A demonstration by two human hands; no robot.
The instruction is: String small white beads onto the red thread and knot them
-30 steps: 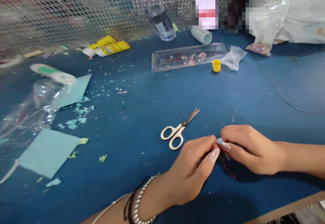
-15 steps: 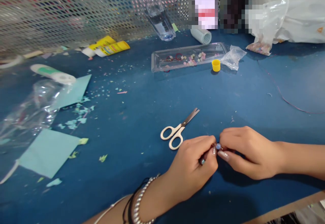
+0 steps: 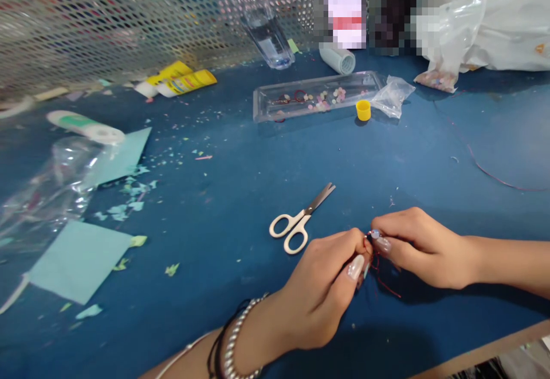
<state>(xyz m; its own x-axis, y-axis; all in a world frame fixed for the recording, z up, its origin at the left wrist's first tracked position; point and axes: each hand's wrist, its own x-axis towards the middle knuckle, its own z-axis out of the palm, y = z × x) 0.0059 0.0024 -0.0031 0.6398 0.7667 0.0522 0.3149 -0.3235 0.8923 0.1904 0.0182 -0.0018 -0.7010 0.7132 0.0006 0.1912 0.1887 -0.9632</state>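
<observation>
Both hands meet over the blue table (image 3: 240,196) at the lower right. My right hand (image 3: 425,250) pinches a small pale blue bead (image 3: 375,234) between thumb and forefinger. Dark red thread (image 3: 389,289) runs from the bead to my left hand (image 3: 322,287), and one loose end hangs below the fingers. The left fingers are closed on this thread; part of it is hidden inside them. Just left of my left hand lie scissors (image 3: 296,233) with white handles, their blades pointing away.
Farther back stands a clear tray (image 3: 262,107) with beads, beside a yellow cap (image 3: 363,110) and a small plastic bag (image 3: 393,98). At left lie light-blue paper squares (image 3: 81,261), paper scraps and a white-and-green tool (image 3: 83,127). A water bottle (image 3: 270,35) leans against the mesh.
The right thumb and forefinger have closed over the blue bead, which has shifted slightly up and right. The left thumb has moved down and left, and the red thread end now shows below the hands.
</observation>
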